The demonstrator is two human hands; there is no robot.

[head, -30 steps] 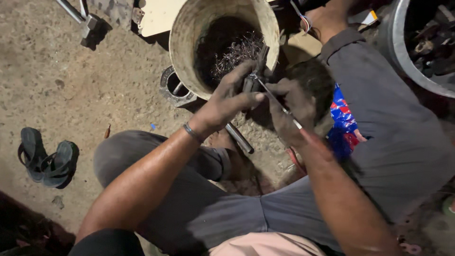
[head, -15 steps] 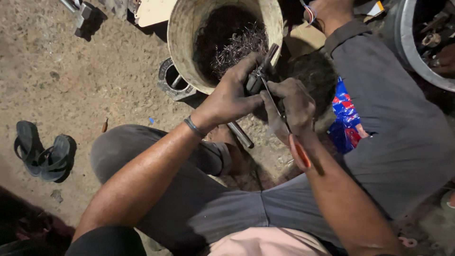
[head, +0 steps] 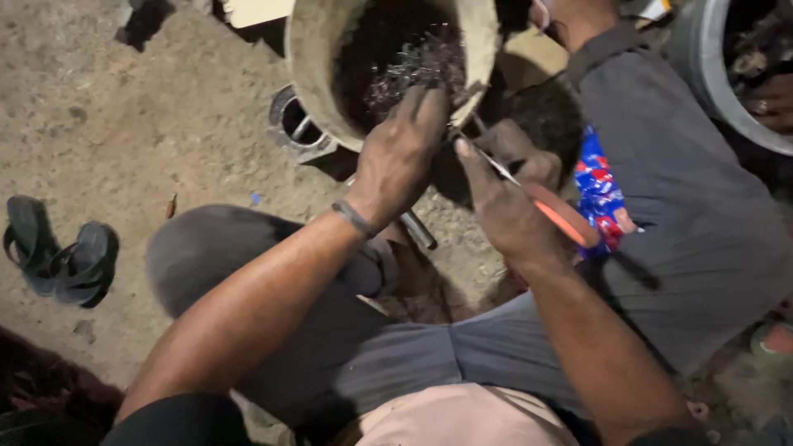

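The left hand [head: 401,157] is spread palm-down with its fingers curled over the near rim of the bucket [head: 318,74], apparently steadying a small piece pressed against that rim; what it covers is hidden under the fingers, so whether it is clamped on anything cannot be told. The right hand [head: 504,211] sits just right of the bucket's rim, closed around a screwdriver [head: 537,202] with an orange-red handle, index finger laid along the thin metal shaft so the tip can be steered toward the spot under the left fingers. The two hands are close together but not touching. Inside the bucket lies a tangle of metal shavings [head: 417,66], dark and glinting. A metal ring part [head: 293,128] rests on the dirt floor against the bucket's left side, and a dark metal rod [head: 417,230] lies below the bucket, beneath the left wrist, which wears a thin wristband [head: 353,219]. Well to the left of the bucket a pair of sandals [head: 58,258] lies on the floor. Another person in a grey shirt [head: 661,173] crouches right of the bucket, with a hand [head: 516,149] reaching in just behind the screwdriver shaft.
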